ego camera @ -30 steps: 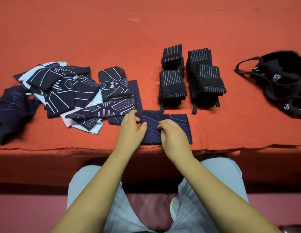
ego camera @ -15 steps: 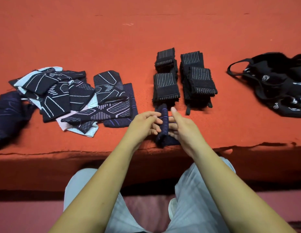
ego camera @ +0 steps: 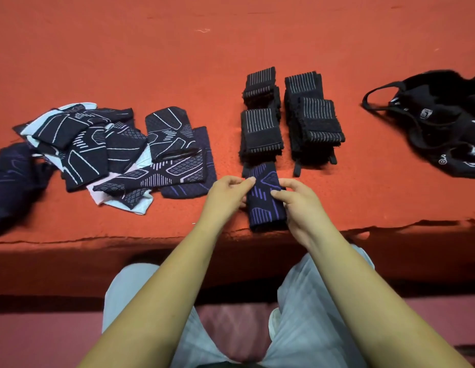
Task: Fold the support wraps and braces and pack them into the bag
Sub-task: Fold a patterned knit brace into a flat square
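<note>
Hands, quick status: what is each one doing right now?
Left hand: closed, pinching the left edge of the folded purple-patterned brace.
Right hand: closed, gripping the same brace's right edge.

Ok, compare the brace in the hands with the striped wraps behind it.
The brace bears purple angular patterns; the wraps bear thin pale parallel stripes.
The brace is pinched between the left hand and right hand; the wraps lie untouched behind it.
The brace is one piece; the wraps are several, stacked in two rows.
Both are dark fabric folded into compact rectangles.
</note>
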Available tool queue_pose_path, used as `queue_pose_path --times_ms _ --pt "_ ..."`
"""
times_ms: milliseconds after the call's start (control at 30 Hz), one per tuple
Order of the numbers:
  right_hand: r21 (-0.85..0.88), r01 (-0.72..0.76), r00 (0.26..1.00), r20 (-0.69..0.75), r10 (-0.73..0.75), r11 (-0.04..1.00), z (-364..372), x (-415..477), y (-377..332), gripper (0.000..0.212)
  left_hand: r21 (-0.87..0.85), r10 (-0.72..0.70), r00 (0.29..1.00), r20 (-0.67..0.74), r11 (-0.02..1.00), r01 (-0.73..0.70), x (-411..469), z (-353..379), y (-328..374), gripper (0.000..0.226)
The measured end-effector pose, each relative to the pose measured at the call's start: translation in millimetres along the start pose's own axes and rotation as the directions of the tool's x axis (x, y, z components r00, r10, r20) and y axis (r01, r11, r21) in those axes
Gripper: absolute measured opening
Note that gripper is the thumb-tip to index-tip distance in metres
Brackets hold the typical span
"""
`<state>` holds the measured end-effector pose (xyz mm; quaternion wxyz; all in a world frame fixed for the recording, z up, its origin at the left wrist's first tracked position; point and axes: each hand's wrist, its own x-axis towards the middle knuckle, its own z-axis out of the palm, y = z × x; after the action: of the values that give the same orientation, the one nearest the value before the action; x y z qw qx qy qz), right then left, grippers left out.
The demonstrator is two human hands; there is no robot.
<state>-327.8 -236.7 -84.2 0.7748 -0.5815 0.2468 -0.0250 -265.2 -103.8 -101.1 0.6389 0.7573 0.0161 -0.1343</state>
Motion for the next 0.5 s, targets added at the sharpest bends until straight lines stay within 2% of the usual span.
queue_pose_path --times_ms 67,167,233,300,500 --pt "0.145 -0.041 0.995 0.101 0.027 0.989 -3.1 -4.5 -4.4 0.029 -0.068 -0.013 1.0 0.025 0.998 0.015 -3.3 1.5 2.7 0.029" --pt "0.223 -0.083 0.989 0.138 0.053 0.971 -6.0 -8.9 -3.0 0.03 -0.408 -0.067 0.993 0.1 0.907 0.102 -12.1 10.4 7.4 0.022" --pt "0.144 -0.038 0.995 0.094 0.025 0.989 -6.5 -10.5 -1.5 0.027 -0.545 -0.041 0.991 0.127 0.832 0.104 -17.5 18.6 10.5 0.02" --pt "0.031 0.032 0.998 0.045 -0.034 0.999 -7.5 -10.7 -2.4 0.022 -0.61 0.004 0.994 0.113 0.79 0.066 -19.7 26.7 12.7 0.021" --pt "-0.232 0.218 0.968 -0.071 -0.24 0.948 -24.3 -9.5 -13.5 0.006 -0.642 0.094 0.994 0.06 0.766 -0.034 -17.5 43.2 29.7 0.024"
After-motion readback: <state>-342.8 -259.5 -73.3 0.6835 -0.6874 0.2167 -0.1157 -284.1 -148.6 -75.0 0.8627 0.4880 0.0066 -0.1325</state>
